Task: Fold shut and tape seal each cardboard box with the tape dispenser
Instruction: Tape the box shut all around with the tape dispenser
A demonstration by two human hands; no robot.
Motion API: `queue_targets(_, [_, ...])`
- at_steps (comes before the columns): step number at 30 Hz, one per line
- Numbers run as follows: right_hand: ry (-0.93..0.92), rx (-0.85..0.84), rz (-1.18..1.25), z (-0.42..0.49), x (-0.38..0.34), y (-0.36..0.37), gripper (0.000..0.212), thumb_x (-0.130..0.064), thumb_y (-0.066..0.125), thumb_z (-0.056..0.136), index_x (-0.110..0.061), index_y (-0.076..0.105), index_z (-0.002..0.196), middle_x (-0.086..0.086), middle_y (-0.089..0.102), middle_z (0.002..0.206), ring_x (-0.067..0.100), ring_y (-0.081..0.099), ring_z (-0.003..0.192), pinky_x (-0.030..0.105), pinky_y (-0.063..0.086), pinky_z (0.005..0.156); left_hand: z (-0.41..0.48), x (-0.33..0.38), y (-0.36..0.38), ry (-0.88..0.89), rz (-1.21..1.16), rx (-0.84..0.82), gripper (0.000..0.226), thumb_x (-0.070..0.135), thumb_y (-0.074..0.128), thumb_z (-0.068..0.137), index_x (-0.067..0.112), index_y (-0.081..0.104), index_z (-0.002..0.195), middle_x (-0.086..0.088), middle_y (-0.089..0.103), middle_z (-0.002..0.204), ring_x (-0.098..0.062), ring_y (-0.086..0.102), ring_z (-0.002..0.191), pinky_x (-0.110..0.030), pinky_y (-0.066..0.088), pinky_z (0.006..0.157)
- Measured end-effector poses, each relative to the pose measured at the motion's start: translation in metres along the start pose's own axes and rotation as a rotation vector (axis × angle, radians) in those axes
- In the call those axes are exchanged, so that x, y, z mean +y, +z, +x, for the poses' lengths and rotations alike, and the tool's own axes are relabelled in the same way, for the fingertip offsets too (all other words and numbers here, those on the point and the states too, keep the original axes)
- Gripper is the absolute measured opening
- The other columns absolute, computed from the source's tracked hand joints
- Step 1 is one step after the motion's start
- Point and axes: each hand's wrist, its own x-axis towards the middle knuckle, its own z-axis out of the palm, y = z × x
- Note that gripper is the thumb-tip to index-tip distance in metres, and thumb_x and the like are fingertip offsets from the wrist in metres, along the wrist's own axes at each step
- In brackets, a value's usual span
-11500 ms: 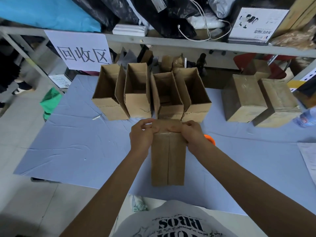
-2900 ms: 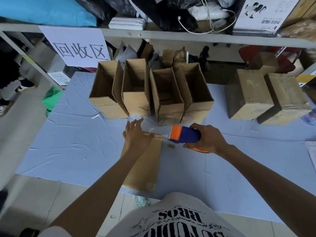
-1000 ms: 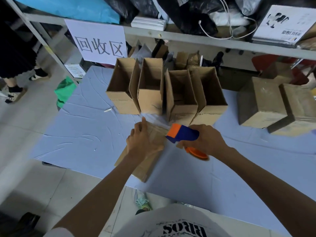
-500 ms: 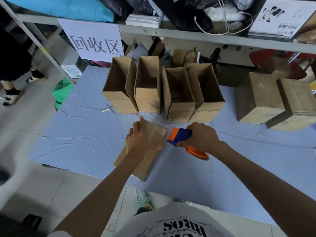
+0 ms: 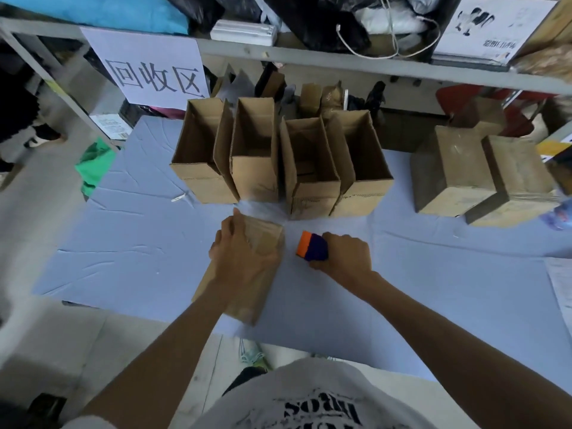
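From the head view, the cardboard box point(image 5: 266, 241) I am sealing lies flat and slightly askew on the blue desk point(image 5: 139, 258), near the front edge, just this side of the four open boxes point(image 5: 278, 156). My left hand point(image 5: 238, 258) lies flat on top of it, fingers fairly straight, pressing the flaps shut. My right hand point(image 5: 343, 258) sits just right of the box, fingers curled tight around the tape dispenser point(image 5: 312, 247), whose orange nose points at the box's far right corner. A sheen at that far end looks like clear tape, though I cannot be sure.

To do this step well, I judge I should keep the left palm's weight on the seam, smooth the strip down over the far edge, and tear it cleanly. Two closed boxes point(image 5: 483, 178) stand far right.
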Motion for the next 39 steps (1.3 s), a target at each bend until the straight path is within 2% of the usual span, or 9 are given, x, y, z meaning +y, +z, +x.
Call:
queue_targets(4, [-0.006, 0.137, 0.013, 0.000, 0.008, 0.008, 0.058, -0.049, 0.056, 0.089, -0.020, 0.038, 0.135, 0.006, 0.062, 0.109, 0.024, 0.062, 0.091, 0.030, 0.041, 0.067, 0.004, 0.003, -0.002, 0.011, 0.041, -0.055, 0.107, 0.059, 0.071, 0.068, 0.020, 0.013, 0.150, -0.004, 0.033, 0.142, -0.025, 0.042, 0.125, -0.040, 0.041, 0.096])
queue_targets(12, [0.168, 0.169, 0.076, -0.011, 0.024, 0.041, 0.074, 0.016, 0.068, 0.064, 0.007, 0.040, 0.133, 0.029, 0.059, 0.093, 0.041, 0.060, 0.076, 0.050, 0.053, 0.065, 0.006, -0.004, 0.002, 0.015, 0.125, -0.099, 0.117, 0.073, 0.062, 0.067, 0.019, 0.001, 0.151, 0.000, 0.026, 0.146, -0.024, 0.038, 0.128, -0.042, 0.040, 0.096])
queue_targets(14, [0.136, 0.160, 0.131, 0.049, 0.082, 0.136, 0.066, 0.007, 0.066, 0.064, -0.001, 0.047, 0.127, 0.022, 0.059, 0.090, 0.036, 0.060, 0.075, 0.046, 0.051, 0.062, 0.005, -0.003, 0.002, 0.014, 0.130, -0.095, 0.118, 0.075, 0.060, 0.066, 0.020, 0.001, 0.152, 0.001, 0.027, 0.146, -0.024, 0.038, 0.127, -0.041, 0.040, 0.096])
queue_targets(17, [0.120, 0.058, 0.177, 0.083, 0.105, 0.156, 0.046, -0.045, 0.053, 0.075, -0.027, 0.043, 0.116, -0.001, 0.058, 0.102, 0.027, 0.061, 0.088, 0.042, 0.044, 0.066, 0.004, -0.002, 0.001, 0.024, 0.133, -0.101, 0.118, 0.075, 0.060, 0.066, 0.019, 0.001, 0.151, 0.001, 0.027, 0.146, -0.023, 0.037, 0.128, -0.043, 0.040, 0.097])
queue_targets(19, [0.110, 0.114, 0.246, 0.093, 0.110, 0.181, 0.025, -0.016, 0.051, 0.070, -0.014, 0.049, 0.095, -0.006, 0.051, 0.091, 0.035, 0.057, 0.079, 0.040, 0.036, 0.059, 0.003, -0.001, 0.000, 0.024, 0.138, -0.104, 0.118, 0.075, 0.060, 0.066, 0.018, 0.002, 0.151, 0.000, 0.027, 0.146, -0.023, 0.037, 0.128, -0.043, 0.041, 0.096])
queue_targets(21, [0.162, 0.268, 0.293, 0.026, 0.065, 0.099, 0.024, 0.003, 0.061, 0.067, 0.000, 0.052, 0.089, 0.011, 0.053, 0.089, 0.037, 0.050, 0.076, 0.039, 0.036, 0.061, 0.004, 0.002, -0.002, 0.026, 0.129, -0.105, 0.118, 0.074, 0.061, 0.065, 0.017, 0.004, 0.151, -0.001, 0.029, 0.144, -0.023, 0.039, 0.126, -0.043, 0.042, 0.095])
queue_targets(28, [-0.066, 0.349, 0.654, -0.009, -0.009, 0.013, 0.019, -0.018, 0.062, 0.089, -0.005, 0.057, 0.101, 0.009, 0.058, 0.094, 0.022, 0.056, 0.080, 0.034, 0.044, 0.067, -0.009, 0.025, 0.003, -0.001, -0.050, -0.038, 0.108, 0.059, 0.070, 0.067, 0.019, 0.012, 0.148, -0.006, 0.032, 0.141, -0.026, 0.041, 0.125, -0.042, 0.040, 0.098])
queue_targets(33, [0.005, 0.416, 0.986, -0.009, -0.036, -0.003, 0.021, -0.026, 0.066, 0.088, -0.010, 0.063, 0.100, 0.003, 0.067, 0.093, 0.016, 0.063, 0.086, 0.036, 0.053, 0.078, -0.014, 0.047, 0.000, -0.036, -0.238, -0.045, 0.106, 0.042, 0.078, 0.068, 0.020, 0.014, 0.148, -0.007, 0.026, 0.147, -0.027, 0.038, 0.129, -0.042, 0.039, 0.102])
queue_targets(39, [0.001, 0.607, 1.089, -0.021, -0.033, -0.025, 0.009, -0.019, 0.066, 0.088, -0.018, 0.063, 0.097, -0.013, 0.065, 0.087, -0.004, 0.060, 0.085, 0.007, 0.045, 0.072, -0.013, 0.047, -0.013, -0.094, -0.726, 0.049, 0.076, 0.041, 0.078, 0.073, 0.028, 0.038, 0.136, 0.015, 0.048, 0.123, -0.010, 0.054, 0.112, -0.026, 0.048, 0.092])
